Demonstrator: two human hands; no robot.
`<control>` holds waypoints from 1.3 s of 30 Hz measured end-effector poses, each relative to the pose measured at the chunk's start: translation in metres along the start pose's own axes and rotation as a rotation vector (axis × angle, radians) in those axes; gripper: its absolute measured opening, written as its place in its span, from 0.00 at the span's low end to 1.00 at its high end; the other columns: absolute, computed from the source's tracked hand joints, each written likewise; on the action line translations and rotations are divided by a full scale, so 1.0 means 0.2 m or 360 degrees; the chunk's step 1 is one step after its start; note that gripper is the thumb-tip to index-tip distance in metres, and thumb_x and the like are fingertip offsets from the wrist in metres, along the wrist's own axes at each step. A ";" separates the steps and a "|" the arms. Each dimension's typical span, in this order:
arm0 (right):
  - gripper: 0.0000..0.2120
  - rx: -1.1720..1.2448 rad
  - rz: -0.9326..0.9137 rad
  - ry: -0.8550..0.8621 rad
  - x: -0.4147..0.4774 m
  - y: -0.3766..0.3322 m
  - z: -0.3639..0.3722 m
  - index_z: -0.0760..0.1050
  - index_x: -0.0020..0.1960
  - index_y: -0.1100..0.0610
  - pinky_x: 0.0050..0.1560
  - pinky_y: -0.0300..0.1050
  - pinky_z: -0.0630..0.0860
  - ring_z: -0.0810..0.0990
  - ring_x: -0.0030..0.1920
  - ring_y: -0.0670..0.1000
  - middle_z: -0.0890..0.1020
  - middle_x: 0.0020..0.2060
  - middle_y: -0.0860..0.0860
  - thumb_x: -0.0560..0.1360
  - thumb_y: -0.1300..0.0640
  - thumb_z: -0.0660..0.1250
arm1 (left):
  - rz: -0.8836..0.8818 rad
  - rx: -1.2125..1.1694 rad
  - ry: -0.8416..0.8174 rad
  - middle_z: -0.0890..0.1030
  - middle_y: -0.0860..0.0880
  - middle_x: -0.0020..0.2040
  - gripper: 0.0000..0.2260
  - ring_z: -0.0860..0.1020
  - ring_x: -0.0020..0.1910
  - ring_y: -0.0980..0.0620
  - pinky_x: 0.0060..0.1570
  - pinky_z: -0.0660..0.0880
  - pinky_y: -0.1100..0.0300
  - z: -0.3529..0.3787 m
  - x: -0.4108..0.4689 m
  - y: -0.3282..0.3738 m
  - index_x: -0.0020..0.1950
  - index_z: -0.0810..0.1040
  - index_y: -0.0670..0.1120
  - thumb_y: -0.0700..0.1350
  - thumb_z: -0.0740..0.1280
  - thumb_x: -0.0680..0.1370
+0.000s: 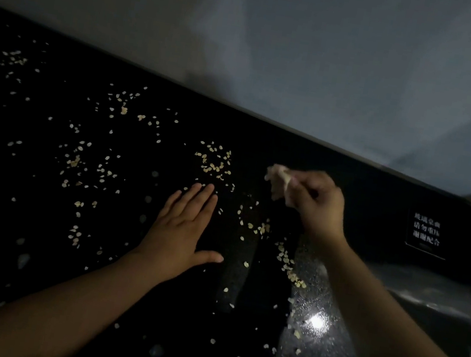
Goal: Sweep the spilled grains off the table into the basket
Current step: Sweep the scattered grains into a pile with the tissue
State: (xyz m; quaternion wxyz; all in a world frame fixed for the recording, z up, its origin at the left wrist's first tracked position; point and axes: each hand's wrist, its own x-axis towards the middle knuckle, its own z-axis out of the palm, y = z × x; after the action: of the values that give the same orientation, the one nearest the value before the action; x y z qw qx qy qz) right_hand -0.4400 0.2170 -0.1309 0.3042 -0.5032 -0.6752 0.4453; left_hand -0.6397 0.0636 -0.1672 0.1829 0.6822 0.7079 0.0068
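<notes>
Pale flat grains (215,161) lie scattered over a glossy black table (33,239), thickest at the centre and left. My left hand (186,229) rests flat on the table, fingers spread, palm down, among the grains. To the right, my right hand (315,203) is closed around a crumpled pale tissue (279,179), held just above the table near its far edge. A line of grains (288,264) runs below the right wrist. No basket is in view.
A grey wall (279,46) rises behind the table's far edge. A small black sign with white characters (426,233) stands at the right. Beyond the table's right end sits a dark grey surface (431,299). A bright light reflection (317,322) glares on the tabletop.
</notes>
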 end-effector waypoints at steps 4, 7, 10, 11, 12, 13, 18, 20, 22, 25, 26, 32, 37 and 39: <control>0.06 -0.0075 0.0099 0.0120 0.12 0.05 0.08 0.82 0.51 0.56 0.54 0.41 0.79 0.80 0.51 0.44 0.77 0.47 0.44 0.77 0.62 0.67 | -0.0026 0.0011 -0.0020 0.37 0.51 0.78 0.50 0.34 0.75 0.53 0.75 0.38 0.51 -0.01 0.00 0.01 0.78 0.42 0.47 0.76 0.43 0.64; 0.07 -0.0353 -0.0034 -0.0031 0.03 0.10 0.13 0.82 0.52 0.55 0.57 0.46 0.76 0.76 0.54 0.47 0.75 0.47 0.42 0.77 0.60 0.66 | -0.0027 -0.0035 -0.0009 0.39 0.51 0.78 0.50 0.36 0.76 0.53 0.75 0.38 0.51 -0.02 0.00 0.01 0.78 0.44 0.46 0.76 0.46 0.65; 0.08 -0.0321 -0.0231 -0.0231 -0.17 0.13 0.11 0.83 0.52 0.53 0.53 0.45 0.74 0.76 0.51 0.46 0.75 0.45 0.40 0.76 0.57 0.67 | -0.0054 -0.0058 -0.0035 0.38 0.50 0.78 0.46 0.36 0.76 0.53 0.75 0.39 0.52 -0.05 -0.01 0.04 0.78 0.44 0.46 0.72 0.56 0.70; 0.08 -0.0292 -0.0235 -0.0273 -0.24 0.14 0.10 0.83 0.52 0.52 0.52 0.42 0.73 0.76 0.51 0.45 0.76 0.45 0.40 0.75 0.58 0.68 | -0.0063 -0.0076 -0.0047 0.39 0.50 0.78 0.45 0.36 0.76 0.53 0.75 0.39 0.52 -0.06 -0.02 0.05 0.78 0.45 0.46 0.69 0.59 0.72; 0.08 -0.0278 -0.0196 -0.0324 -0.30 0.15 0.08 0.83 0.52 0.51 0.52 0.41 0.73 0.76 0.51 0.44 0.76 0.45 0.40 0.75 0.59 0.68 | -0.0072 -0.0120 -0.0047 0.39 0.50 0.78 0.43 0.37 0.76 0.52 0.75 0.40 0.53 -0.07 -0.03 0.07 0.78 0.46 0.45 0.67 0.61 0.73; 0.09 -0.0244 -0.0130 -0.0382 -0.36 0.15 0.07 0.83 0.51 0.50 0.51 0.40 0.73 0.76 0.51 0.43 0.76 0.45 0.41 0.75 0.61 0.69 | -0.0082 -0.0179 -0.0029 0.41 0.50 0.78 0.41 0.38 0.76 0.53 0.75 0.41 0.53 -0.07 -0.05 0.08 0.78 0.48 0.45 0.65 0.61 0.74; 0.11 0.0117 0.0029 -0.0114 -0.42 0.05 -0.04 0.82 0.49 0.50 0.42 0.34 0.76 0.80 0.44 0.43 0.79 0.45 0.50 0.75 0.65 0.68 | -0.0001 -0.0280 0.0010 0.41 0.52 0.78 0.36 0.36 0.75 0.57 0.74 0.38 0.58 -0.06 -0.25 0.12 0.78 0.49 0.47 0.61 0.59 0.77; 0.09 0.0044 -0.0031 0.0069 -0.34 0.02 -0.10 0.82 0.49 0.52 0.41 0.31 0.75 0.79 0.44 0.39 0.79 0.46 0.50 0.76 0.64 0.67 | -0.0008 -0.0278 -0.0026 0.40 0.53 0.78 0.35 0.36 0.75 0.58 0.73 0.37 0.60 -0.05 -0.31 0.13 0.78 0.48 0.48 0.61 0.59 0.78; 0.07 -0.0069 -0.0031 0.0139 -0.25 0.05 -0.13 0.82 0.51 0.54 0.43 0.33 0.77 0.78 0.46 0.39 0.78 0.47 0.50 0.77 0.62 0.67 | -0.0032 -0.0241 -0.0054 0.41 0.53 0.78 0.35 0.36 0.75 0.57 0.72 0.36 0.60 -0.04 -0.35 0.14 0.78 0.47 0.48 0.61 0.58 0.78; 0.08 -0.0298 0.0035 0.0078 -0.20 0.16 -0.11 0.82 0.53 0.55 0.54 0.41 0.76 0.78 0.52 0.47 0.77 0.49 0.48 0.77 0.61 0.66 | -0.0061 -0.0199 -0.0038 0.42 0.52 0.78 0.35 0.38 0.76 0.56 0.73 0.37 0.59 -0.02 -0.39 0.15 0.78 0.48 0.47 0.61 0.58 0.78; 0.09 -0.0356 0.0011 0.0049 -0.22 0.18 -0.09 0.82 0.54 0.54 0.56 0.40 0.75 0.77 0.54 0.49 0.77 0.49 0.47 0.77 0.60 0.66 | -0.0070 -0.0190 -0.0037 0.42 0.52 0.78 0.35 0.38 0.76 0.56 0.73 0.38 0.58 -0.01 -0.40 0.16 0.78 0.48 0.47 0.61 0.59 0.77; 0.09 -0.0368 -0.0191 -0.0210 -0.59 0.23 -0.06 0.83 0.53 0.52 0.52 0.44 0.74 0.76 0.52 0.48 0.76 0.45 0.41 0.75 0.61 0.68 | -0.0116 -0.0198 -0.0051 0.42 0.51 0.78 0.36 0.38 0.76 0.55 0.74 0.38 0.57 0.01 -0.42 0.19 0.78 0.48 0.47 0.62 0.59 0.77; 0.10 -0.0275 -0.0079 -0.0403 -0.95 0.22 -0.11 0.83 0.53 0.49 0.50 0.35 0.71 0.74 0.51 0.42 0.77 0.45 0.40 0.75 0.61 0.69 | -0.0133 -0.0204 -0.0036 0.44 0.49 0.79 0.37 0.39 0.76 0.54 0.73 0.38 0.57 0.00 -0.46 0.21 0.78 0.48 0.46 0.61 0.60 0.77; 0.10 -0.0165 0.0009 -0.0408 -1.00 0.19 -0.14 0.83 0.53 0.50 0.47 0.33 0.72 0.76 0.49 0.42 0.78 0.45 0.43 0.76 0.62 0.68 | -0.0129 -0.0187 -0.0049 0.44 0.50 0.78 0.37 0.40 0.76 0.54 0.73 0.38 0.58 0.00 -0.48 0.21 0.78 0.48 0.46 0.61 0.60 0.77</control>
State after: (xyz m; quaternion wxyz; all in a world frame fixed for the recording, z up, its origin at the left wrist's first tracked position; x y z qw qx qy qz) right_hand -0.3396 0.0386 -0.1459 0.1877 -0.4591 -0.7292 0.4715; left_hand -0.5985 -0.0270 -0.1319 0.2336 0.6411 0.7304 0.0306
